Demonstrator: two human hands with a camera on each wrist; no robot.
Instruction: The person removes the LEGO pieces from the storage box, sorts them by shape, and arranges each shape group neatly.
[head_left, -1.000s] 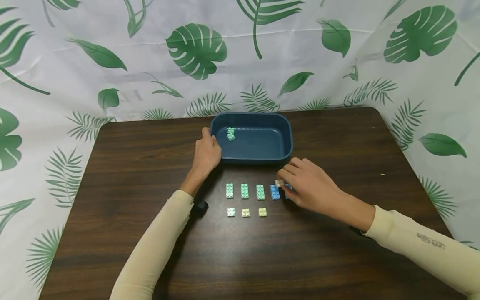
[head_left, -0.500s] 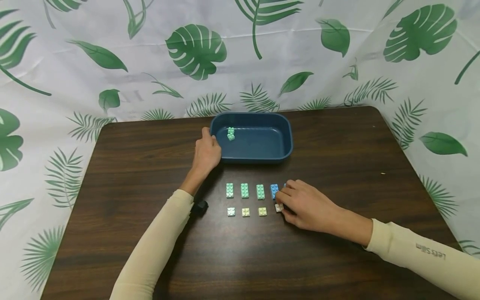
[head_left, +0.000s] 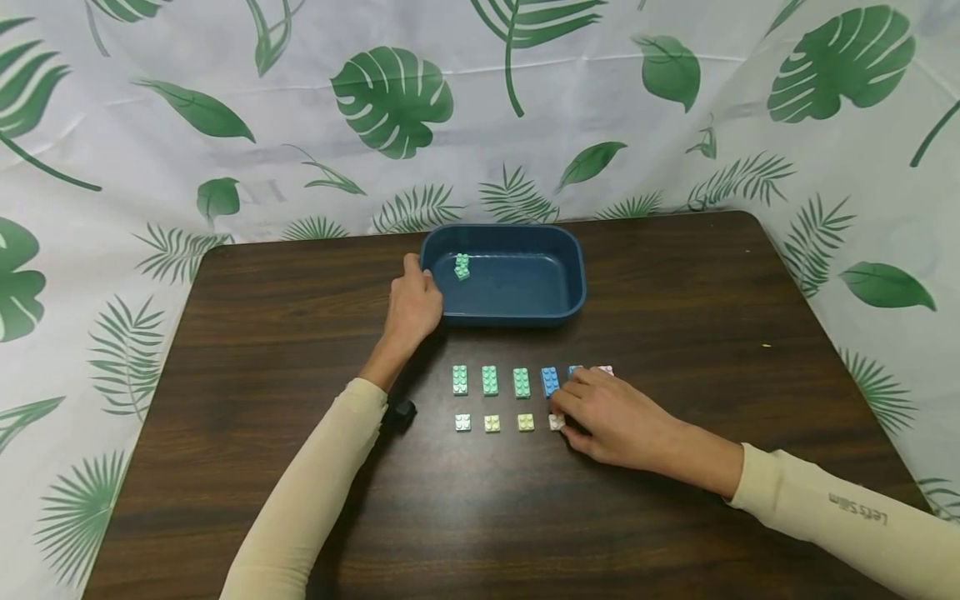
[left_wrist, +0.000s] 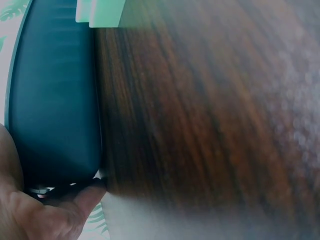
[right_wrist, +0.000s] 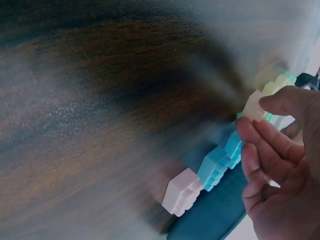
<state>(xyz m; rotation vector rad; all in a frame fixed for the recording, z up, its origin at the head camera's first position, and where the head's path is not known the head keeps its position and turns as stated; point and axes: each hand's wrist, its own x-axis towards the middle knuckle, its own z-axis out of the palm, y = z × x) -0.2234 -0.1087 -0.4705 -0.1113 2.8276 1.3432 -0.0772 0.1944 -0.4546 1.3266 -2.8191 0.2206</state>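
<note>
My left hand (head_left: 414,307) grips the left end of a dark blue plastic bin (head_left: 510,320), thumb at its near corner in the left wrist view. Inside the bin, at the left, lie small green building bricks (head_left: 462,267). My right hand (head_left: 622,421) pinches a small cream building brick (right_wrist: 253,106) between thumb and fingertips, low over the table at the right end of the front row. Beside it in that row are two yellow bricks (head_left: 525,422) and a pale one (head_left: 462,422). My right hand partly covers a blue brick (head_left: 575,371) and a pink brick (head_left: 606,370).
Behind the small bricks runs a row of longer ones, with three green bricks (head_left: 490,381) and a blue brick (head_left: 550,382) showing fully. All stand on a dark wood-grain table (head_left: 480,525). A leaf-print cloth (head_left: 285,125) hangs along the table's back and sides.
My right hand has brought the cream brick from over the back row toward me, down to the front row's right end. The pink brick has come into view. My left hand stays put.
</note>
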